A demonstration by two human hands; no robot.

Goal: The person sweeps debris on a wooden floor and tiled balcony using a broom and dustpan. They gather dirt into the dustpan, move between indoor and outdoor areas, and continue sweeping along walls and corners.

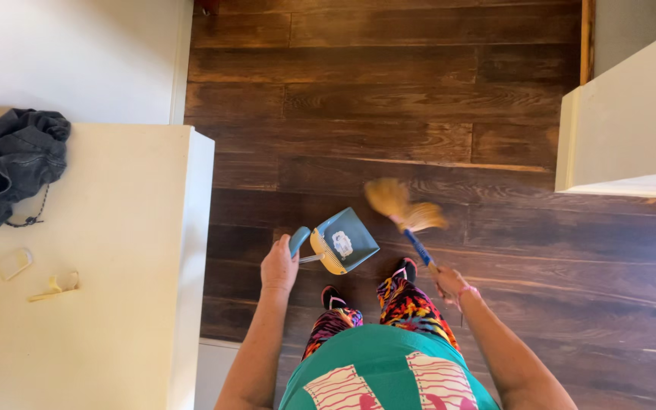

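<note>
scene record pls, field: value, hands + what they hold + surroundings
view: head camera, looking down at dark wooden plank floor
left hand: grips handle of blue plastic dustpan, pan tilted above floor
dustpan contents: small pale clump of debris
right hand: grips blue-handled straw hand broom, bristles blurred
broom vs dustpan: bristles right of pan, apart
left side: white countertop with dark grey crumpled cloth and pale scraps
right side: white cabinet
</note>
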